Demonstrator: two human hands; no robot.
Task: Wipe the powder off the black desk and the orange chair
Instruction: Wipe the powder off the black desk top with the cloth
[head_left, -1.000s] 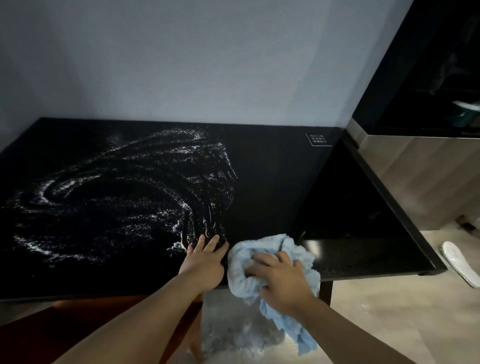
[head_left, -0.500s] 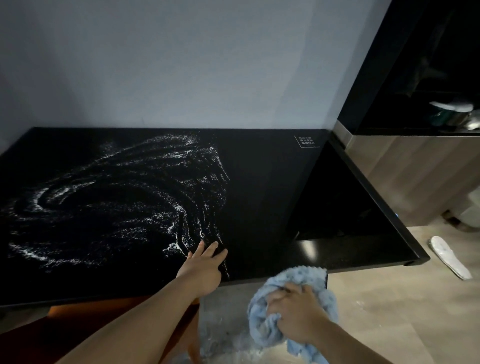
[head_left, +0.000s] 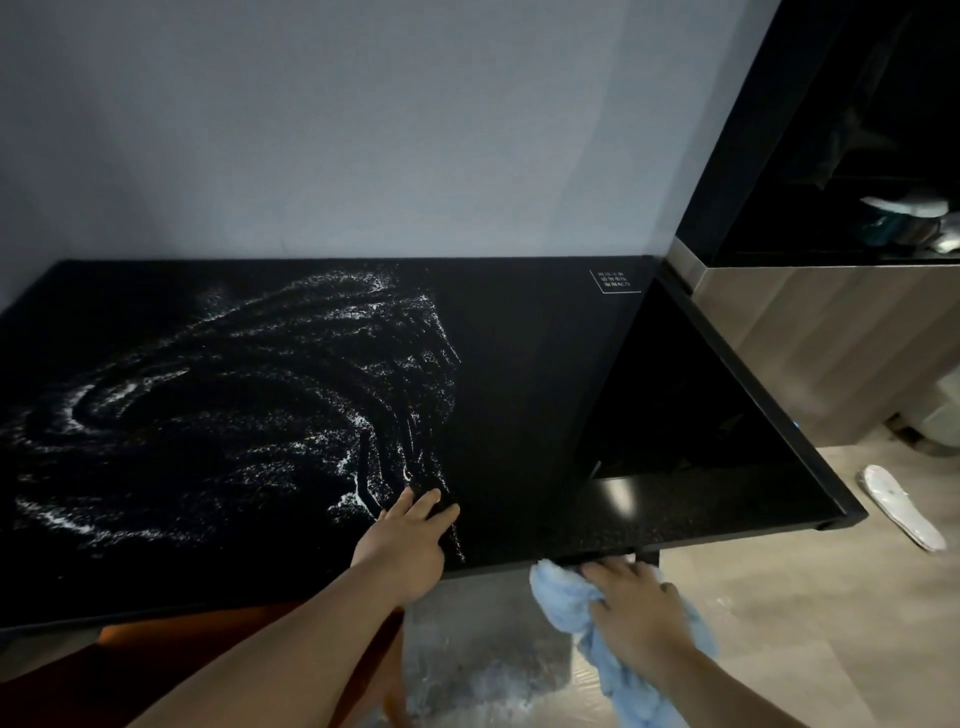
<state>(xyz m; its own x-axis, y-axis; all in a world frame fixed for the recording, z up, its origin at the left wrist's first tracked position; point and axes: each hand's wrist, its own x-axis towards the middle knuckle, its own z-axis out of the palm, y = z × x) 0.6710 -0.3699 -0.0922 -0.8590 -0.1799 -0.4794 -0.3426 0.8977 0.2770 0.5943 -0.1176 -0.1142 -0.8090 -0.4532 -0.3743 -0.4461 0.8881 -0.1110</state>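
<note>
Closest to me on the left, the orange chair seat sits tucked under the front edge of the desk, partly hidden by my left forearm; I cannot make out any powder on it from here. On the right, my right hand has its fingers curled around a bunched light-blue fluffy cloth, holding it just below the desk's front edge, with the rest of the cloth hanging down past my wrist; I cannot tell whether the cloth touches the edge. Beneath it, a scatter of spilled white powder lies on the floor. My left hand lies flat on the glossy black desk, fingers straight and together, holding nothing, close to the front edge. Its fingertips touch the right margin of the white powder swirl, which covers the left and middle of the desktop in curved streaks, while the right part looks dark and bare. Farther back is a small white printed label near the rear right corner, then the pale grey wall. Off to the right stand a wood-fronted cabinet and a white slipper on the floor.
</note>
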